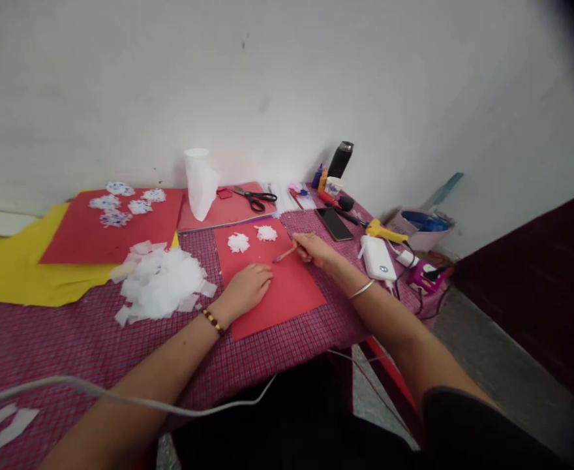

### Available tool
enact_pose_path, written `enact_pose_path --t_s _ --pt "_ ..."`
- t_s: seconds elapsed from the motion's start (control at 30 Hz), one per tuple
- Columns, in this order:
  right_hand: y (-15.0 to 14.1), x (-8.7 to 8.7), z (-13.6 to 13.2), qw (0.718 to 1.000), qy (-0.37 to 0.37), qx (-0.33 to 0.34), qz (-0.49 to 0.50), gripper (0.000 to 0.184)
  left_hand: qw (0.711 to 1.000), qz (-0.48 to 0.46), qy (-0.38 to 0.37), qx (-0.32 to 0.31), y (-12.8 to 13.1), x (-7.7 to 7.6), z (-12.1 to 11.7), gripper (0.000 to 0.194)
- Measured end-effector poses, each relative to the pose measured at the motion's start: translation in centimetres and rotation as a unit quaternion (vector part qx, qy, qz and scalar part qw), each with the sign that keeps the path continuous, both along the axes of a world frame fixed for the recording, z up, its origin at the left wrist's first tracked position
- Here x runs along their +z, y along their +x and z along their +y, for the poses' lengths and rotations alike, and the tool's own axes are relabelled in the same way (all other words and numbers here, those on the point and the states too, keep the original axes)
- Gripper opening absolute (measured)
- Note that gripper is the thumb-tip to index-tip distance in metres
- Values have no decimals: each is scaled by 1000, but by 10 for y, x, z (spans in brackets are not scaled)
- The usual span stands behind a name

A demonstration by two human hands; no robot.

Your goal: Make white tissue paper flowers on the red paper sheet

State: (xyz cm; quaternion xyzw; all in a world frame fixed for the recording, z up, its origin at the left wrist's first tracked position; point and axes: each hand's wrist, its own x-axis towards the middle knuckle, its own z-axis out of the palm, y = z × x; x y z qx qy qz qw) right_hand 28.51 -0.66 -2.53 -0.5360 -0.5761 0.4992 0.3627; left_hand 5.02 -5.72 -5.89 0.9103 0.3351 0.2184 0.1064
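A red paper sheet (277, 300) lies on the checked cloth in front of me, with two white fluffy paper flowers (267, 233) near its far edge. In my right hand (311, 249) is a thin paintbrush (285, 254), pinched between the fingers, its tip pointing left and down at the sheet. My left hand (248, 288) rests flat on the sheet's left part, holding nothing. Left of that hand is a heap of white tissue paper pieces (162, 284). Whether the brush tip touches the paper, I cannot tell.
Blue-tinged paper flowers (115, 218) sit on another red sheet (81, 241) at the left. Farther back are a white paper roll (201, 186) and black scissors (257, 199). On the right are a phone (334, 224), a glue gun (385, 232) and a power bank (377, 258). A white cable (120, 397) crosses the front.
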Motion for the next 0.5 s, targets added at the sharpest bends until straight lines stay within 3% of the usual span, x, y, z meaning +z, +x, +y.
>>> enact_pose_path --t_s 0.13,0.27,0.37,0.43,0.5 --pt "42 39 -28 994 9 -22 -108 38 1000 -6 21 16 -3 4 5 24" --pt "63 115 -41 976 36 -19 -214 38 996 -19 51 68 -7 13 6 36" --pt "47 165 -37 965 73 3 -250 40 984 -36 72 161 -20 22 9 45" --pt "23 178 -30 952 146 34 -265 45 973 -41 78 215 -36 30 14 46" --pt "-7 167 -24 932 235 -11 -277 44 964 -40 80 251 -54 38 20 47"
